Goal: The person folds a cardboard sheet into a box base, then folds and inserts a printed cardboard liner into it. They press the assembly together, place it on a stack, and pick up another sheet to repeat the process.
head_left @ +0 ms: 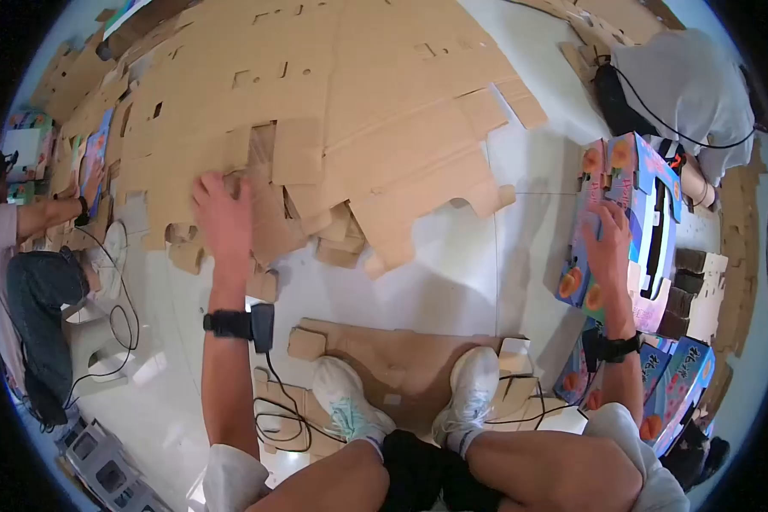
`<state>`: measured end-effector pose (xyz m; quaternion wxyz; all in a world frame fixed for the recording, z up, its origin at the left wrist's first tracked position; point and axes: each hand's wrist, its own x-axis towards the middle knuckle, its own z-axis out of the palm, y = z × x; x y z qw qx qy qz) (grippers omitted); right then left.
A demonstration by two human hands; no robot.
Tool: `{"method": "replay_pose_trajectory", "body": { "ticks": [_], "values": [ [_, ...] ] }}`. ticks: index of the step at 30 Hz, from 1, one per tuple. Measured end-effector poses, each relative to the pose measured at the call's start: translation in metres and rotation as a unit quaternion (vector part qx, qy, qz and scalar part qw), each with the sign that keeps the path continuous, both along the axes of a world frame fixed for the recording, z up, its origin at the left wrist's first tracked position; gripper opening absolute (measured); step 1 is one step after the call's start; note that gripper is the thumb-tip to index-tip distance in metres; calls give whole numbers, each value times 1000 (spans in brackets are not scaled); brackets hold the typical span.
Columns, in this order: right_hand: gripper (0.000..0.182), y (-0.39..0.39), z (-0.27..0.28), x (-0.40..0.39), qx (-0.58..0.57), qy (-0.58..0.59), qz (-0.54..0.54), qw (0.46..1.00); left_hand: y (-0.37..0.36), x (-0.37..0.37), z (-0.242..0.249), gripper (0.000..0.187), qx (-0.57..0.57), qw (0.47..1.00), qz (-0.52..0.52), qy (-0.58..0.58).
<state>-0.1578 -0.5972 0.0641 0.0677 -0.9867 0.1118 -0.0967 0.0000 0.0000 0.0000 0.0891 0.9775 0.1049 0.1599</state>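
Note:
My left hand (224, 213) rests on the brown cardboard, fingers bent and a little apart, by a loose cardboard flap (275, 218). Under and beyond it spreads a large flat cardboard sheet (384, 94) with small cut slots. On the right, my right hand (608, 243) has its fingers curled at the upper edge of a blue and pink printed carton (644, 188); part of its grip is hidden. Both wrists wear black straps with cables.
Between my shoes (350, 397) lies another cardboard piece (401, 367). More printed cartons (678, 380) stand at the lower right. A person (43, 299) sits at the left, another person (683, 85) at the upper right. A grey plastic stool (102, 465) is at the lower left.

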Motion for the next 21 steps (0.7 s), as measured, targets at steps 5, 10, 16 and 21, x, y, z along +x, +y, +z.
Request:
{"method": "replay_pose_trajectory", "body": {
  "ticks": [5,10,16,21],
  "values": [
    [28,8,5,-13,22,5,21,1000,28,19,7,40,94,995,-31,0],
    [23,-7,1,-5,49,32,37,998,40,34,35,30,227,957,-177,39],
    [21,32,19,24,153,12,94,984,-59,-20,121,28,43,963,-267,4],
    [23,103,-7,-8,100,-64,246,962,-148,-101,122,20,30,838,-544,6]
  ]
}}
